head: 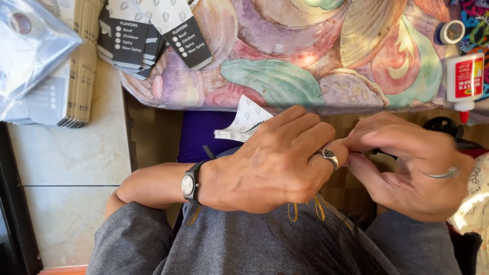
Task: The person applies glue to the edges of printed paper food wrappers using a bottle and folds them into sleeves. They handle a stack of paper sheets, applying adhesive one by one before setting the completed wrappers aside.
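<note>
My left hand, with a wristwatch and a ring, is closed around a small stack of white patterned paper pieces, whose end pokes out past the thumb side. My right hand, wearing a thin bracelet, meets it at the fingertips and pinches something small there; what it pinches is hidden by the fingers. Both hands hover just below the edge of a table covered in a flowery cloth.
Fanned stacks of black-and-white printed cards lie at the cloth's upper left. A clear plastic bag rests on more flat card stacks. A white glue bottle and a tape roll sit at the right.
</note>
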